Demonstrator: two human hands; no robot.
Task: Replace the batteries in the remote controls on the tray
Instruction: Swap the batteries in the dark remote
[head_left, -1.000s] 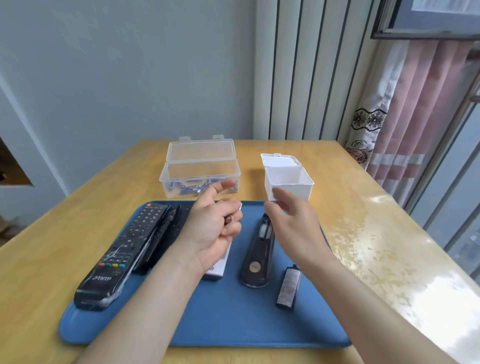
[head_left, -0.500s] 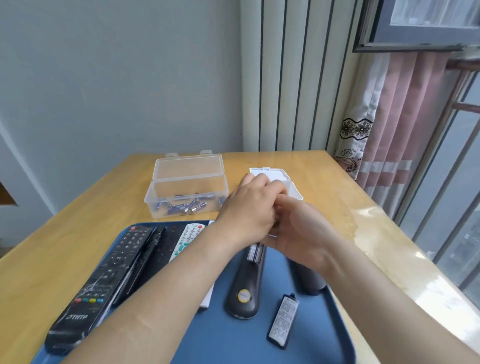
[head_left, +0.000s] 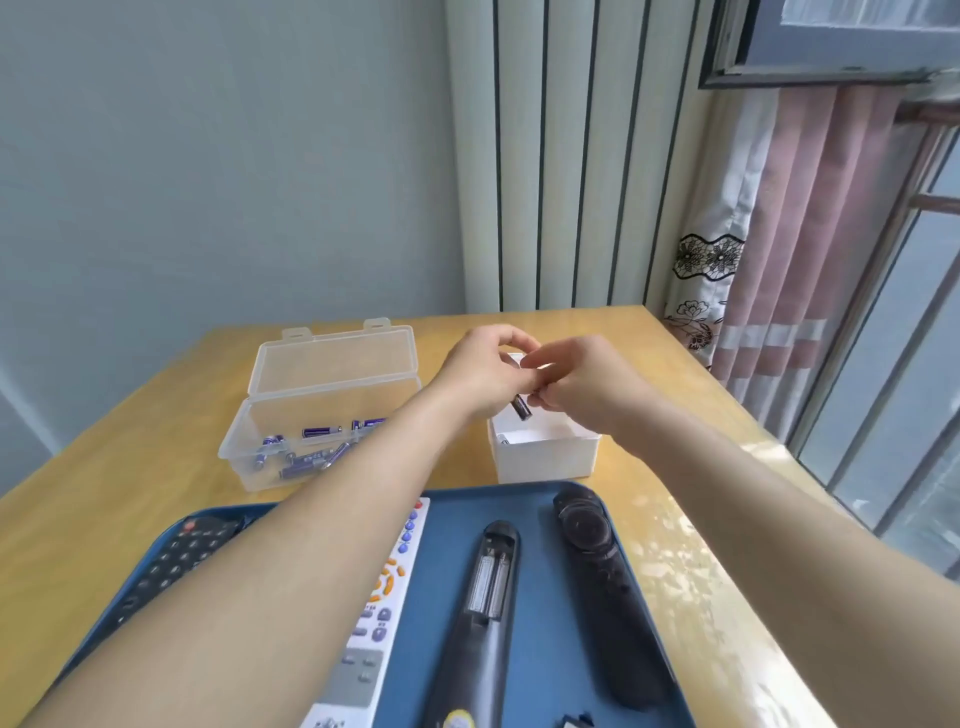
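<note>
Both hands meet above the small white box (head_left: 545, 457). My left hand (head_left: 480, 376) has its fingers curled, and a dark battery (head_left: 522, 407) sticks down out of it over the box. My right hand (head_left: 579, 382) brings its fingertips against the left hand's fingers beside that battery; whether it grips the battery is unclear. Another battery end (head_left: 503, 440) shows inside the box. On the blue tray (head_left: 540, 512) a black remote (head_left: 488, 597) lies face down, its battery bay open and without batteries. Beside it lie a white remote (head_left: 387, 587) and a black remote (head_left: 605, 587).
A clear plastic box (head_left: 332, 374) with its lid up holds several purple batteries (head_left: 311, 454), left of the white box. Another black remote (head_left: 176, 561) lies at the tray's left, partly under my forearm. A loose battery cover (head_left: 576, 721) peeks in at the bottom. A window and curtain flank the table's right.
Both hands have moved away from the tray to above the white box. The camera has tipped closer, and a battery now shows below the left hand.
</note>
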